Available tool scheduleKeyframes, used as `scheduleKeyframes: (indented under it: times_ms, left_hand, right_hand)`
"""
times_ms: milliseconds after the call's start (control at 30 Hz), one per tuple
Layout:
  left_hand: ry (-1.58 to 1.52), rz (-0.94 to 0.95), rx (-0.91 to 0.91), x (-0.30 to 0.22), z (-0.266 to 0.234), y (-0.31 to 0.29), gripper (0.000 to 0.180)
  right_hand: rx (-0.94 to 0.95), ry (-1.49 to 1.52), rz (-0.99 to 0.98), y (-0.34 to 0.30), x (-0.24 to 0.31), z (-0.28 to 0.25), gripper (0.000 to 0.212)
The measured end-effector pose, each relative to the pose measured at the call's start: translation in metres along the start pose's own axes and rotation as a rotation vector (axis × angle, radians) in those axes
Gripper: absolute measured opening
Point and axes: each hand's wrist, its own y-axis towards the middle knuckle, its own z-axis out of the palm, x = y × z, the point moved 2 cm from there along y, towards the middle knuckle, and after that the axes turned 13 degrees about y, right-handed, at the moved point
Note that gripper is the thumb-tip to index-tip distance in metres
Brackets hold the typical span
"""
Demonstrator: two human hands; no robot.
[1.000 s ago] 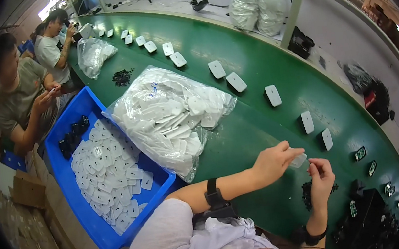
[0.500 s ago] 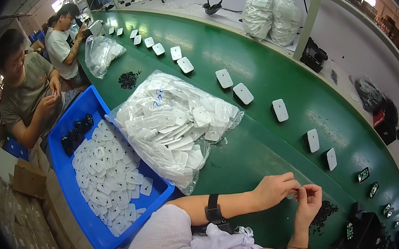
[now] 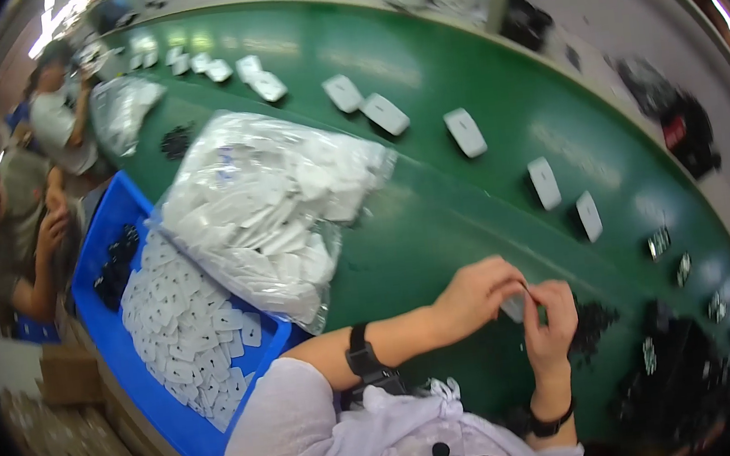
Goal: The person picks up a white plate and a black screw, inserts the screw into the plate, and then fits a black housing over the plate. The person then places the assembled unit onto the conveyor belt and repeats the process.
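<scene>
My left hand [image 3: 472, 301] is closed, with fingertips pinching a small white plastic cover [image 3: 512, 307] above the green bench. Facing it, my right hand [image 3: 554, 318] is also closed, its thumb and forefinger meeting the left fingertips. A thin dark bit [image 3: 526, 286] shows between the fingertips, too small to make out fully. A loose pile of small black pieces [image 3: 594, 328] lies beside my right hand. Left of my arm, a blue tray [image 3: 277, 339] holds many white covers [image 3: 176, 326], each with a dark mark, and several black parts [image 3: 117, 265].
A large clear bag [image 3: 259, 208] of white covers leans over the tray's edge. White rectangular devices [image 3: 465, 134] stand in a line along the green belt. Circuit boards [image 3: 659, 241] and a black heap [image 3: 671, 382] lie to the right. Two co-workers [image 3: 30, 212] sit at the far left.
The view has shifted and blurred slightly. Both hands stay together, and the white cover now shows more plainly below the left fingers.
</scene>
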Motion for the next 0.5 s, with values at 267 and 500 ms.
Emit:
scheduleKeyframes:
  times_ms: [267,500]
  left_hand:
    - [-0.262,-0.181,0.039,0.011,-0.004,0.009,0.024]
    - [-0.366,-0.314,0.080,0.007,0.000,0.006,0.016]
  right_hand:
    - [-0.157,0.214,0.279,0.010,-0.005,0.001,0.010]
    - [-0.156,0.258,0.354,-0.001,-0.007,-0.001,0.011]
